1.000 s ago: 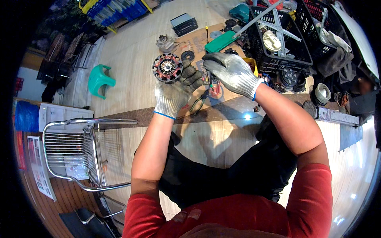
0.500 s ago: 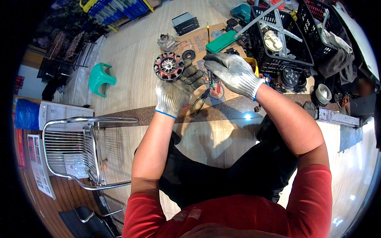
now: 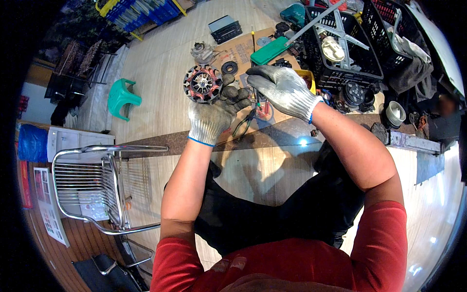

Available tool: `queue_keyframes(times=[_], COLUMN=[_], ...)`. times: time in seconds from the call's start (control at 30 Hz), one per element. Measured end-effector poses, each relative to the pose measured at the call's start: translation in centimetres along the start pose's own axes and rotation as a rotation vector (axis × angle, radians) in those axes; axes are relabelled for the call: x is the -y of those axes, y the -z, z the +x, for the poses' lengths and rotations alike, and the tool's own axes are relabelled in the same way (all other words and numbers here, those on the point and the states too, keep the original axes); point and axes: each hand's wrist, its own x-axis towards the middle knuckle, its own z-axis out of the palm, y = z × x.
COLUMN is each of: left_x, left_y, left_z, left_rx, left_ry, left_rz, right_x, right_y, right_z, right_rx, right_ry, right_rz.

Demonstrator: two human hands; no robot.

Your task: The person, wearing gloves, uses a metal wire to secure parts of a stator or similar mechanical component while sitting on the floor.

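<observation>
At my far left a white printed sheet [image 3: 51,219] lay on the floor, a long pale rectangle with red patches, beside the metal chair [image 3: 102,187] and, further up, the green plastic stool [image 3: 121,97]. My left hand [image 3: 214,114], gloved, was closed around the edge of the round motor stator [image 3: 202,83], holding it up above the floor. My right hand [image 3: 282,90] hovered just beside it, fingers half curled, gripping nothing I could make out. I judged that a loose grip could let the stator drop onto the brown cardboard [image 3: 243,53] and the parts below. The black crates [image 3: 355,48] stood to the right.
</observation>
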Motion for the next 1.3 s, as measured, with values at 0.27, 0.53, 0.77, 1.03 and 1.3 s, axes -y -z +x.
queue_keyframes(times=[0.27,0.53,0.77,1.03,1.3], left_x=[-0.1,-0.1,0.1,0.1,0.0], left_y=[0.6,-0.5,-1.2,-0.9,-0.3], left_z=[0.3,-0.4,-0.7,-0.5,0.1], left_rx=[-0.024,-0.007,-0.010,-0.020,-0.061], left_ry=[0.034,0.068,0.079,0.061,0.043], left_rz=[-0.032,-0.063,-0.054,-0.050,-0.032], right_x=[0.3,0.4,-0.5,-0.6,-0.6], right_y=[0.0,0.0,-0.4,-0.6,-0.6], right_z=[0.0,0.0,0.0,0.1,0.0], right_rx=[0.003,0.016,-0.007,-0.006,-0.010], right_ry=[0.027,-0.022,0.006,0.023,0.076], right_rz=[0.017,0.028,0.017,0.000,-0.031])
